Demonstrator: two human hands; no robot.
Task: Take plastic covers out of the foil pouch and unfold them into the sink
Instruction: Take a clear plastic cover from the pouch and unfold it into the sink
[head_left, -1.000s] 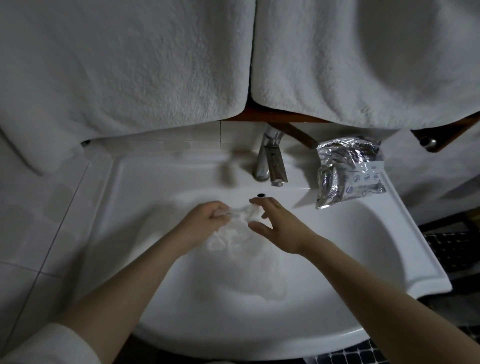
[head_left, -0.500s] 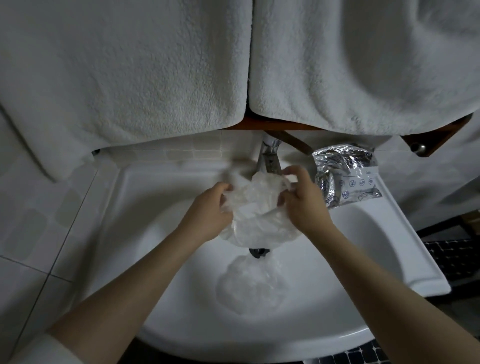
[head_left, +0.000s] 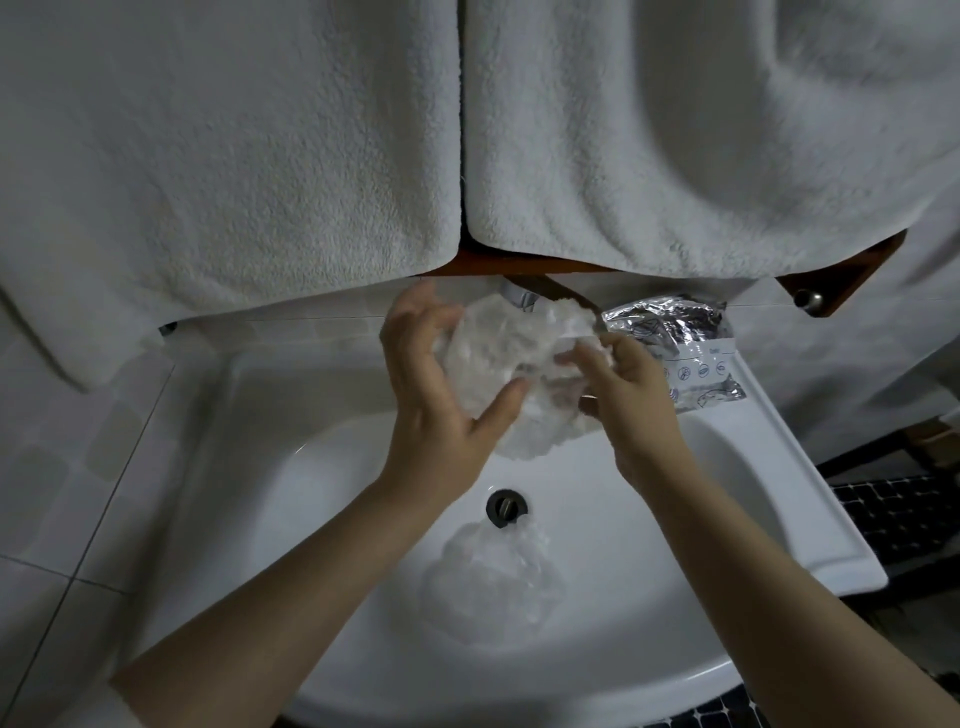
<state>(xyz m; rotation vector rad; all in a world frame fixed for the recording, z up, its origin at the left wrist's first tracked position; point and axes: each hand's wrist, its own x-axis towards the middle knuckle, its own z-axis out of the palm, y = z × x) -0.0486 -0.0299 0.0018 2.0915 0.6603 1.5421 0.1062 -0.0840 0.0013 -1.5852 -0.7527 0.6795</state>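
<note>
I hold a crumpled, translucent white plastic cover (head_left: 511, 374) up in the air above the white ceramic sink (head_left: 291, 415), just in front of the chrome tap (head_left: 519, 297), whose top only peeks out behind the plastic. My left hand (head_left: 441, 389) cups the cover from its left side: the fingers are curled round the upper edge of the plastic and the thumb presses in from below, so the film is gripped between them. My right hand (head_left: 631, 395) takes the cover from the right, its fingertips pinching a fold of the film near the upper right edge while the rest of the plastic bulges out between my two hands and hangs down a little below them. A second translucent plastic cover (head_left: 493, 582) lies spread and puffy in the bottom of the basin, just on the near side of the round metal drain (head_left: 506, 508) and touching its rim. The crinkled silver foil pouch (head_left: 675, 348) with a white printed panel lies on the right back ledge of the sink, just beside my right hand. Two thick white terry towels (head_left: 234, 156) hang from a reddish-brown wooden rail (head_left: 519, 262) above the sink, side by side, covering the wall behind the tap.
</note>
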